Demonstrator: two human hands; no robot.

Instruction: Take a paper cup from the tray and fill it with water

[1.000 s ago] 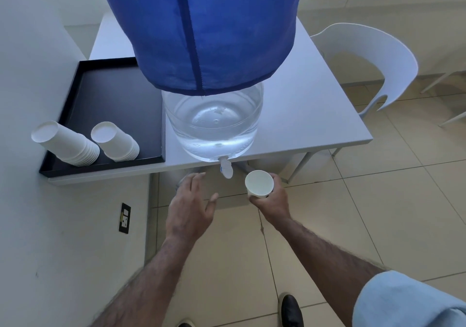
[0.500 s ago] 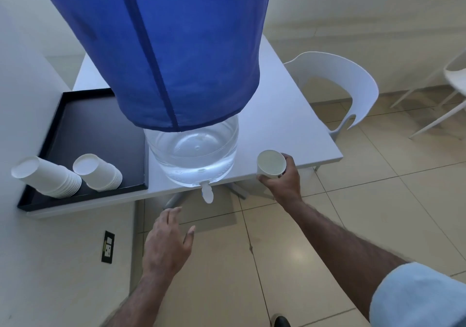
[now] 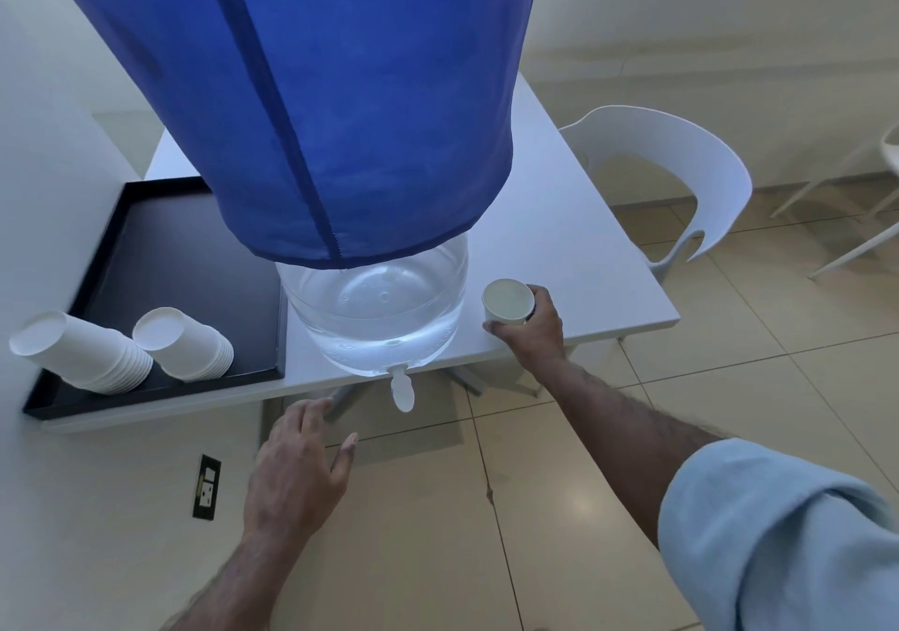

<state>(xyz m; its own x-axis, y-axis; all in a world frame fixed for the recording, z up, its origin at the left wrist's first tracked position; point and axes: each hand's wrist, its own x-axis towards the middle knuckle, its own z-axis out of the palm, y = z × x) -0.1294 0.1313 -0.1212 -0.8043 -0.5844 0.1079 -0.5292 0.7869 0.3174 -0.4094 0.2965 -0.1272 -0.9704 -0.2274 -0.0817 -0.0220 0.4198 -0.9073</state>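
Observation:
My right hand point(image 3: 530, 334) grips a white paper cup point(image 3: 507, 300), held upright over the table's front edge, to the right of the clear water jug point(image 3: 379, 319). The jug wears a blue cloth cover point(image 3: 311, 95), and its white tap point(image 3: 402, 389) hangs over the table edge. My left hand point(image 3: 299, 472) hovers open below and left of the tap, holding nothing. Two lying stacks of paper cups point(image 3: 82, 351) point(image 3: 187, 343) rest at the front of the black tray point(image 3: 160, 265) on the left. I cannot tell how much water the held cup contains.
The white table point(image 3: 584, 280) stands against a white wall point(image 3: 48, 144) on the left. A white chair point(image 3: 681, 173) sits at the table's right side, more chair legs further right. A wall socket point(image 3: 206, 487) is below the tray. The floor is tiled.
My right hand has carried the cup from beside the tap up and right onto the table's edge. My left hand has dropped back from the tap.

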